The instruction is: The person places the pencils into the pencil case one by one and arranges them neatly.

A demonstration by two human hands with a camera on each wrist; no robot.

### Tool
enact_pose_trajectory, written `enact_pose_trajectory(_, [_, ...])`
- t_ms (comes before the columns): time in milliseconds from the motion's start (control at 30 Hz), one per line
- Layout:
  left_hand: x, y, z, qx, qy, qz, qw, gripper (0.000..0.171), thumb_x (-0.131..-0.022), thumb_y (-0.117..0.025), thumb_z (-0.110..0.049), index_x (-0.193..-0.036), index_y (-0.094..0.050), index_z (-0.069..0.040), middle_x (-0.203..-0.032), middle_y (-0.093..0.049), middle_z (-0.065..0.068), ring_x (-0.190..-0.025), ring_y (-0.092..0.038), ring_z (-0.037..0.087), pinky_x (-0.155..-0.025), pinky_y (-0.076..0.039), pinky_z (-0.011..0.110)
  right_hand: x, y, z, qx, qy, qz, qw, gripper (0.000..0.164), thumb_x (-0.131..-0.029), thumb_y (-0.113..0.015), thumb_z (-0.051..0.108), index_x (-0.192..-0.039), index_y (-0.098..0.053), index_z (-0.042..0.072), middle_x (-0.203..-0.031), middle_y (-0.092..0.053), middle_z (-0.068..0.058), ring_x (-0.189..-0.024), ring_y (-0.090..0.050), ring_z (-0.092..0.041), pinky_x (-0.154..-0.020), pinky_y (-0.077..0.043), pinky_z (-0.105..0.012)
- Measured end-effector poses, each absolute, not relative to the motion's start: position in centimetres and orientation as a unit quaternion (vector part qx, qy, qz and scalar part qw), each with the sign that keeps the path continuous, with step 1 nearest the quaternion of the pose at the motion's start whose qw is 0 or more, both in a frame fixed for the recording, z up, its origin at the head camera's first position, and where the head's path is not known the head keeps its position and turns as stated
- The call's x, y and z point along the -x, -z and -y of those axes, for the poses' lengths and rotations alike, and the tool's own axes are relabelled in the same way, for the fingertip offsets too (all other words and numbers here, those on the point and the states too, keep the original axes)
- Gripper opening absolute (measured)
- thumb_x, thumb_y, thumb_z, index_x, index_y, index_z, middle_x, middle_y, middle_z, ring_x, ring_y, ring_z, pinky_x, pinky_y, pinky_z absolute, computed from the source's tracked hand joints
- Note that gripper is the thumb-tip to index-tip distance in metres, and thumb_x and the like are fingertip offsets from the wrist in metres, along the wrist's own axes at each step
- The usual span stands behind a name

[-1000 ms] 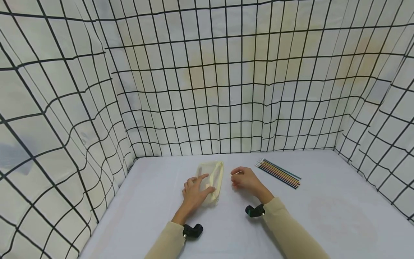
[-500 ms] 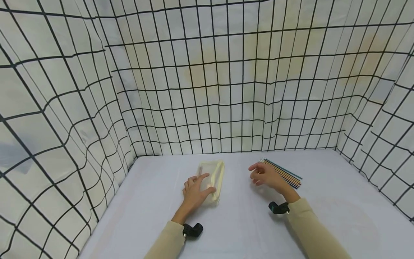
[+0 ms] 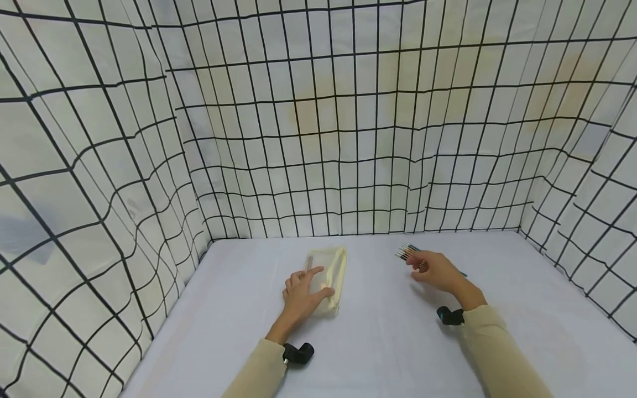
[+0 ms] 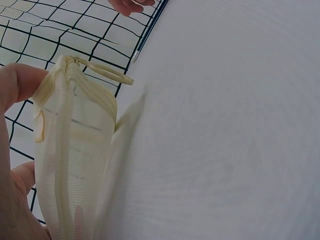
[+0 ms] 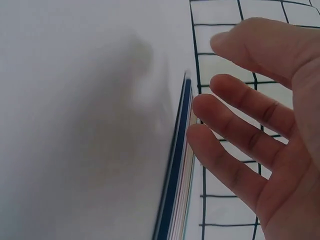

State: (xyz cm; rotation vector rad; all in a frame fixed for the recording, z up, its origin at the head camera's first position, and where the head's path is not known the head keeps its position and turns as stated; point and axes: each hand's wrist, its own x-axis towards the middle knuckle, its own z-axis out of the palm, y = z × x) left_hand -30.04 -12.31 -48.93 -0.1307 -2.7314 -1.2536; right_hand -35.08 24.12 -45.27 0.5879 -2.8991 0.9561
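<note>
Facing black-gridded walls (image 3: pixel 368 121) at back and both sides, close along far edge of white table (image 3: pixel 378 348). Leaving wide room between cream pouch (image 3: pixel 328 273) and pencils (image 3: pixel 406 252), more toward near side. Resting left hand (image 3: pixel 298 294) on cream pouch, thumb and index spread. Poising right hand (image 3: pixel 440 272) over pencils, thumb and fingertips apart; showing tips past fingers; cannot tell whether touching.

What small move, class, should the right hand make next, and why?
Probably close the right hand on one of the pencils: it holds nothing but hangs right by them, while the left hand rests on the pouch.
</note>
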Motion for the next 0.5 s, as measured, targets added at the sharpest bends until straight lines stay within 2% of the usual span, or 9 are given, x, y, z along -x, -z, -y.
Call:
enact_pose_trajectory(300, [30.0, 48.8, 12.4, 0.041, 0.416, 0.906, 0.066, 0.07, -0.08, -0.072, -0.049, -0.144, -0.057, -0.027, -0.149, -0.036, 0.024, -0.136, -0.029, 0.041, -0.108, -0.021, 0.065, 35.2, 45.2, -26.2, -0.176, -0.25, 0.952, 0.009, 0.023, -0.088, -0.074, 0.011, -0.111, -0.072, 0.009, -0.094, -0.065, -0.006, -0.084, -0.055, -0.019, -0.069, -0.045, -0.032])
enact_pose_trajectory(500, [30.0, 49.0, 12.4, 0.043, 0.419, 0.905, 0.064, 0.069, -0.08, -0.072, -0.05, -0.144, -0.057, -0.028, -0.149, -0.036, 0.024, -0.136, -0.029, 0.041, -0.108, -0.021, 0.064, 35.4, 45.4, -27.0, -0.169, -0.219, 0.961, 0.015, 0.026, -0.086, -0.075, 0.011, -0.112, -0.073, 0.01, -0.095, -0.065, -0.004, -0.085, -0.056, -0.018, -0.072, -0.046, -0.033])
